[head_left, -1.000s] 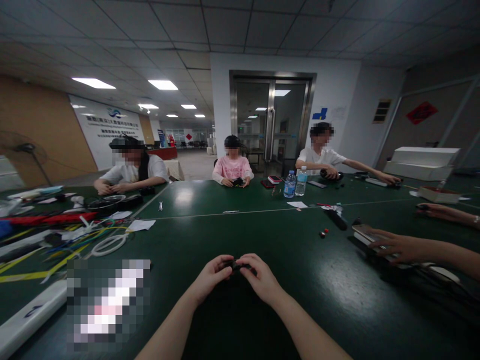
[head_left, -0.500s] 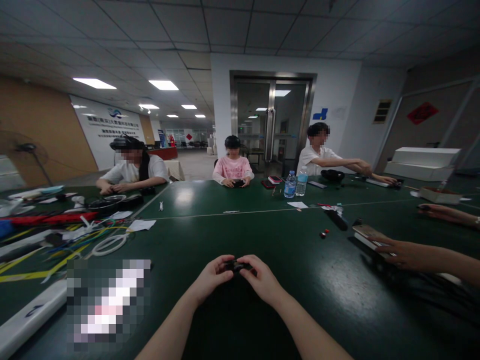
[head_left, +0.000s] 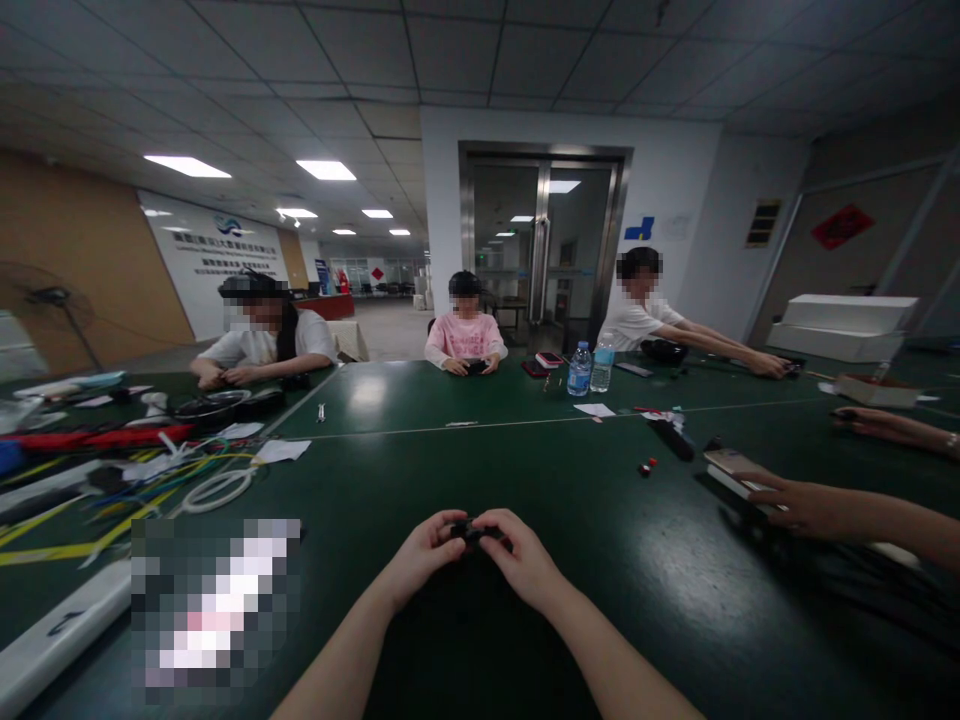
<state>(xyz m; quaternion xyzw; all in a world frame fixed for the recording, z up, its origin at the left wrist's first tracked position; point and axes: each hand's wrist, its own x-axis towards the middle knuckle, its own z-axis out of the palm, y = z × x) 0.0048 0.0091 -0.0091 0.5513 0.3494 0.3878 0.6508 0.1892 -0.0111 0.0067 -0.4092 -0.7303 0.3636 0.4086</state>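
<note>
Between my two hands is a small dark object [head_left: 470, 531], held just above the green table [head_left: 480, 470]. Its kind is hard to make out, as fingers cover much of it. My left hand [head_left: 429, 553] pinches its left end between thumb and fingers. At the other end, my right hand [head_left: 517, 553] grips it with thumb and fingertips. Both forearms reach in from the bottom of the view.
Cables [head_left: 221, 490], papers [head_left: 283, 451] and a white bar [head_left: 67, 625] lie to the left. Two water bottles [head_left: 591, 366] stand across the table. At right, another person's hand [head_left: 802, 505] holds a phone-like slab [head_left: 742, 478]. Several people sit around.
My hands and the dark object stay almost in place. The person at the far right has leaned over, stretching an arm further to the right.
</note>
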